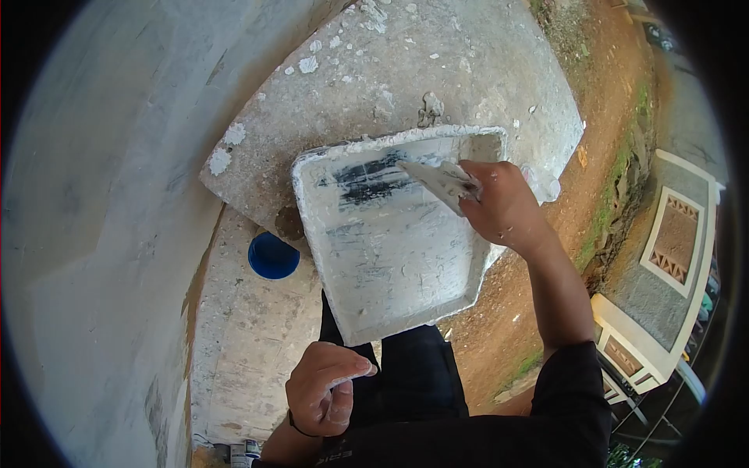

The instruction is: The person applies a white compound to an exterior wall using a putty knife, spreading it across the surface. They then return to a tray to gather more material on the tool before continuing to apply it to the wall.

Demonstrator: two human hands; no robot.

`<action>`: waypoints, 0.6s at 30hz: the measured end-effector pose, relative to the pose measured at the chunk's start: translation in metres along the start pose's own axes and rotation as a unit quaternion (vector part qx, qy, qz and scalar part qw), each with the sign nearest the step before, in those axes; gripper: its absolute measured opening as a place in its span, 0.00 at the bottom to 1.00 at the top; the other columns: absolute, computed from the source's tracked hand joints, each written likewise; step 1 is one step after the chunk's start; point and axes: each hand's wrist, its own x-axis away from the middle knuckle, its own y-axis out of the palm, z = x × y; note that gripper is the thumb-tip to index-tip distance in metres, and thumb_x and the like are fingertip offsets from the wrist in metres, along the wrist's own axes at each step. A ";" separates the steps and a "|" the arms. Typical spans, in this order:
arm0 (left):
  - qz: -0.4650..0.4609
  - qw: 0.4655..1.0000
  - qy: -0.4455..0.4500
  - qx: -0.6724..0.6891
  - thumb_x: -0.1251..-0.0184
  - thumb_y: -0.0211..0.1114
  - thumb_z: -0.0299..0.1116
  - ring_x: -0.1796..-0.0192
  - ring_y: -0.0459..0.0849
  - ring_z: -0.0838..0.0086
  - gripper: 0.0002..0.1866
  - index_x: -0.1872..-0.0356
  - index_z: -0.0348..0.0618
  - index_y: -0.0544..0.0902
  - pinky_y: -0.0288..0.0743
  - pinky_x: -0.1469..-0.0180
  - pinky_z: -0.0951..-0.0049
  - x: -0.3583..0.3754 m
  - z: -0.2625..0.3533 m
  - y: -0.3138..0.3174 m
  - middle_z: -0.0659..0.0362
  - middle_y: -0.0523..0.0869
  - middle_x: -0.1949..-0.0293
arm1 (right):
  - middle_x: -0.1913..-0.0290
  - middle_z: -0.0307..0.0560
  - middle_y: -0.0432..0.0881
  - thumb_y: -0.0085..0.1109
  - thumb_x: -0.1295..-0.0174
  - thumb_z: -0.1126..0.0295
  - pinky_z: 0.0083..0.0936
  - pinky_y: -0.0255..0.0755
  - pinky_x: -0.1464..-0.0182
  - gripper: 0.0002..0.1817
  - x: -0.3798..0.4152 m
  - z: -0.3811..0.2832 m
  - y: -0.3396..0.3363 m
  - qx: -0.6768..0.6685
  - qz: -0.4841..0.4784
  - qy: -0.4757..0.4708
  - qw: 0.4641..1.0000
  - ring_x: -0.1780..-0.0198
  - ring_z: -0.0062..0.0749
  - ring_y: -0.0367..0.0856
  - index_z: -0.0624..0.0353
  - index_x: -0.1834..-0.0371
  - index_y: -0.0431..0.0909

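Note:
Over the right part of a plaster-coated tray, my right hand grips a putty knife smeared with white plaster. The blade points to the upper left, above the tray's inside. Dark streaks show through the white coating near the tray's upper left. My left hand is below the tray's lower left corner, apart from it, with curled fingers and plaster on the fingertips. It is too small to tell whether anything is between those fingers.
A blue container stands left of the tray. The concrete ledge carries plaster lumps. A smooth grey wall fills the left side. Bare soil and a low building lie to the right.

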 end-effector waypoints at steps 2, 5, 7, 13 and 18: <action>0.001 1.000 0.002 0.006 0.42 0.50 0.23 0.71 0.77 0.70 0.11 0.59 0.33 0.76 0.72 0.67 0.72 0.002 -0.001 0.000 0.48 0.82 0.71 | 0.75 0.61 0.78 0.56 0.56 0.75 0.41 0.74 0.61 0.10 -0.001 0.006 -0.007 0.016 0.032 0.141 0.989 0.67 0.56 0.79 0.66 0.69 0.77; 0.006 1.000 -0.001 0.014 0.41 0.49 0.23 0.71 0.77 0.70 0.12 0.58 0.32 0.75 0.72 0.68 0.73 0.005 -0.003 0.000 0.48 0.82 0.71 | 0.77 0.63 0.77 0.55 0.55 0.75 0.40 0.73 0.64 0.11 -0.005 0.032 0.013 0.069 0.040 0.133 0.988 0.70 0.58 0.78 0.69 0.67 0.76; 0.001 1.000 0.003 0.010 0.42 0.49 0.23 0.71 0.77 0.70 0.11 0.59 0.32 0.76 0.72 0.68 0.73 0.007 -0.003 -0.002 0.48 0.82 0.71 | 0.77 0.63 0.78 0.55 0.55 0.75 0.41 0.73 0.62 0.11 -0.005 0.022 0.015 0.073 0.027 0.135 0.988 0.69 0.57 0.78 0.67 0.68 0.77; 0.020 1.000 -0.008 0.016 0.41 0.49 0.23 0.71 0.78 0.70 0.11 0.60 0.33 0.76 0.73 0.67 0.73 0.012 -0.002 -0.007 0.48 0.82 0.71 | 0.76 0.62 0.78 0.55 0.55 0.74 0.43 0.74 0.62 0.09 0.002 0.001 0.039 0.061 0.022 0.122 0.990 0.68 0.57 0.79 0.65 0.68 0.77; 0.018 1.000 -0.013 0.016 0.41 0.49 0.24 0.70 0.78 0.70 0.11 0.60 0.33 0.76 0.73 0.66 0.73 0.014 -0.003 -0.008 0.48 0.82 0.71 | 0.77 0.62 0.78 0.56 0.55 0.73 0.43 0.74 0.64 0.09 0.002 -0.030 0.050 0.033 0.016 0.115 0.993 0.71 0.57 0.79 0.63 0.69 0.77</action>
